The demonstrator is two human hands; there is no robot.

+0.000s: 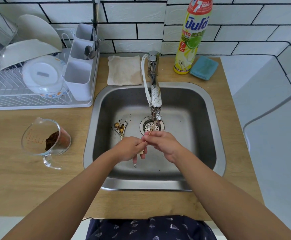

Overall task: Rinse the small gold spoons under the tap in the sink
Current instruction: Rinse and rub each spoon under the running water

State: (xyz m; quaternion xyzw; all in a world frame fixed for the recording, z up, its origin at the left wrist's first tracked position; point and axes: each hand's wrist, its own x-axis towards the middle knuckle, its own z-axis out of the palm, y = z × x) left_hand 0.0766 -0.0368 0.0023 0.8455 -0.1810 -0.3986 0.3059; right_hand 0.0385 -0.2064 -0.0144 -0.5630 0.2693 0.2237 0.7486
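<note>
While water runs from the tap (156, 108) onto the drain (152, 126), the right hand (162, 144) pinches a thin gold spoon (150, 133) under the stream, and the left hand (130, 148) curls round the spoon's lower end and a pale sponge (140, 152). More gold spoons (121, 128) lie on the sink (202, 104) floor, left of the drain, well apart from the walls. A measuring jug (45, 137) stands on the counter (11, 170) near the sink's left rim.
</note>
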